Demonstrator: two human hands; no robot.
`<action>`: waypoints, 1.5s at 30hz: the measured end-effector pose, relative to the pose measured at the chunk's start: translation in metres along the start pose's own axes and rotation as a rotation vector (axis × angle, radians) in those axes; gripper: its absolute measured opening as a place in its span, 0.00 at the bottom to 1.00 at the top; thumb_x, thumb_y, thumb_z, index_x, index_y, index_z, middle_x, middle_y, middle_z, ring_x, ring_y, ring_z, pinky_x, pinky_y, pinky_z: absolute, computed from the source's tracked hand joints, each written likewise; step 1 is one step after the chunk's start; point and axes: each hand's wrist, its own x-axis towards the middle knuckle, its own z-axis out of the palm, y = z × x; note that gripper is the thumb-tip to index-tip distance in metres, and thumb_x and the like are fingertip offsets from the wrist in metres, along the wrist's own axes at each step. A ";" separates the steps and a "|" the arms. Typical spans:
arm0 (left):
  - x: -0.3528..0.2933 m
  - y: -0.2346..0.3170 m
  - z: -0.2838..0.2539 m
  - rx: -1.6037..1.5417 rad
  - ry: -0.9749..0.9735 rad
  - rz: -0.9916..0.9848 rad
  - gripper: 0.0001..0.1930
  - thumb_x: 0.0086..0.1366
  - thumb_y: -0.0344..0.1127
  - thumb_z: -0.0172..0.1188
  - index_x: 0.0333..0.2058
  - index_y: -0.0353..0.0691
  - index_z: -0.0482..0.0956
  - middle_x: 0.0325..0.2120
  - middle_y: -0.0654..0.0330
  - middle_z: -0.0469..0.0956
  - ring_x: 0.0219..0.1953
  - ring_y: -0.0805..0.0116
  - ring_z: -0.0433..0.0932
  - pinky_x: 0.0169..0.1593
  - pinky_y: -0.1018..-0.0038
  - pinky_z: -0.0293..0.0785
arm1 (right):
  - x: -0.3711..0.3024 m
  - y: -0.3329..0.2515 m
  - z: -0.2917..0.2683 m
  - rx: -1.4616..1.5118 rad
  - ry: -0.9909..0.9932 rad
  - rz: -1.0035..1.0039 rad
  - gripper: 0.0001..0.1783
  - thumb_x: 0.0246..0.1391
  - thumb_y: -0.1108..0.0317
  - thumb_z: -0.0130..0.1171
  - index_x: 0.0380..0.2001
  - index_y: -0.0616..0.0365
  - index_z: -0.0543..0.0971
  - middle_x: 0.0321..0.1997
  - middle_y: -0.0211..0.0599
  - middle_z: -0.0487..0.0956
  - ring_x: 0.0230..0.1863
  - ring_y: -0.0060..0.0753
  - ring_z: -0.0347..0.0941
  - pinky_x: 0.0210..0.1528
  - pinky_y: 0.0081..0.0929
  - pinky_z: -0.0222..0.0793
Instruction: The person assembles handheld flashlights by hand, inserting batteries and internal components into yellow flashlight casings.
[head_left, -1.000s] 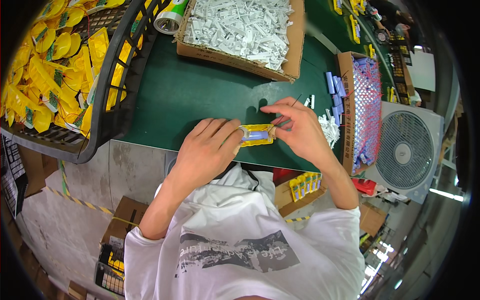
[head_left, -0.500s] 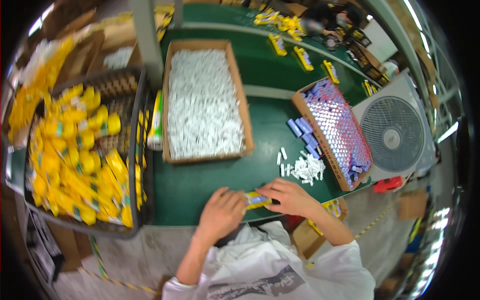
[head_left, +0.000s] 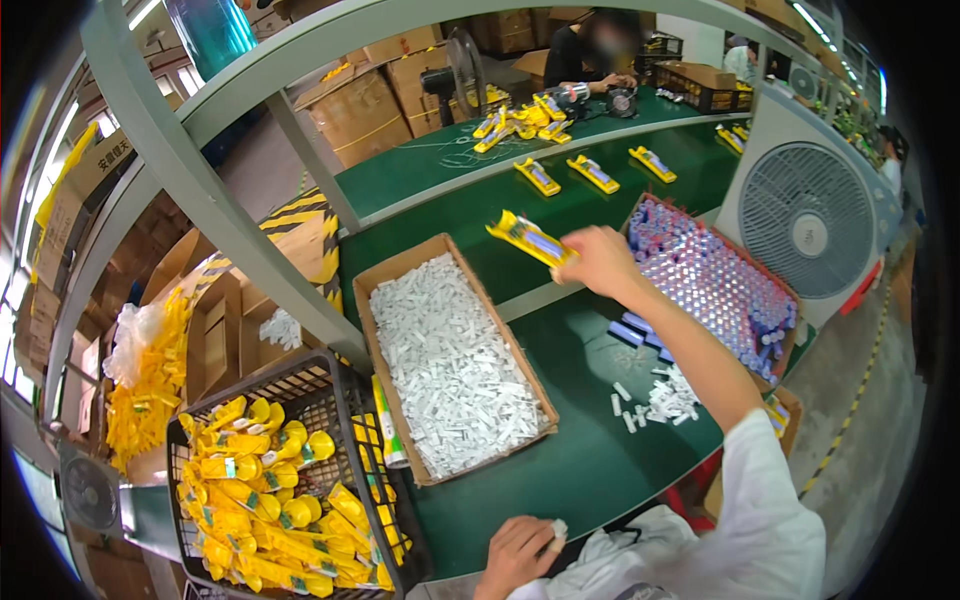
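My right hand (head_left: 605, 262) is stretched out over the far side of the bench, gripping one end of a yellow plastic housing (head_left: 522, 238). A purple cylindrical cell (head_left: 543, 243) lies along that housing. Low at the bench's near edge, my left hand (head_left: 522, 548) is curled, with a small white piece (head_left: 558, 528) between thumb and fingers. Loose white pieces (head_left: 672, 395) form a small pile beneath my right forearm, beside several purple cells (head_left: 630, 330). Similar yellow housings (head_left: 594, 174) lie spaced out on the green belt beyond.
A carton of white pieces (head_left: 455, 370) stands mid-bench. Left of it is a black crate (head_left: 345, 400) of yellow housings. At right are a box of purple cells (head_left: 715, 280) and a grey fan (head_left: 805, 225). A grey frame post (head_left: 240, 230) rises at left. Another person (head_left: 590, 55) works across the belt.
My right hand has moved from the near edge up and away, carrying the yellow housing. My left hand has let go of the housing and stays near the edge. The view has tilted upward.
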 end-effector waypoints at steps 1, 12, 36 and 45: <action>0.000 0.010 -0.014 -0.033 0.011 -0.048 0.08 0.57 0.29 0.75 0.34 0.37 0.86 0.37 0.54 0.87 0.37 0.55 0.86 0.44 0.63 0.83 | 0.044 0.003 0.040 -0.066 -0.104 0.064 0.31 0.36 0.50 0.80 0.43 0.58 0.90 0.35 0.51 0.87 0.40 0.61 0.84 0.48 0.49 0.79; -0.020 0.039 -0.020 -0.685 0.542 -0.899 0.21 0.74 0.40 0.60 0.23 0.31 0.83 0.29 0.46 0.87 0.26 0.61 0.82 0.30 0.66 0.78 | 0.238 0.095 0.267 -0.006 0.121 0.330 0.27 0.39 0.49 0.82 0.36 0.57 0.85 0.40 0.52 0.87 0.44 0.57 0.86 0.49 0.48 0.83; -0.062 0.083 0.046 -0.482 0.323 -0.612 0.06 0.71 0.24 0.67 0.43 0.30 0.89 0.44 0.47 0.89 0.41 0.65 0.87 0.44 0.73 0.84 | 0.110 0.030 0.140 0.026 -0.248 0.433 0.36 0.51 0.48 0.76 0.59 0.54 0.80 0.62 0.46 0.83 0.62 0.54 0.80 0.61 0.47 0.78; -0.029 0.086 -0.054 -0.249 0.869 -0.657 0.07 0.70 0.26 0.65 0.43 0.30 0.88 0.40 0.52 0.89 0.35 0.68 0.86 0.39 0.74 0.81 | -0.065 -0.111 0.063 1.113 -0.136 -0.007 0.20 0.65 0.70 0.67 0.58 0.62 0.80 0.48 0.35 0.83 0.48 0.23 0.80 0.53 0.24 0.76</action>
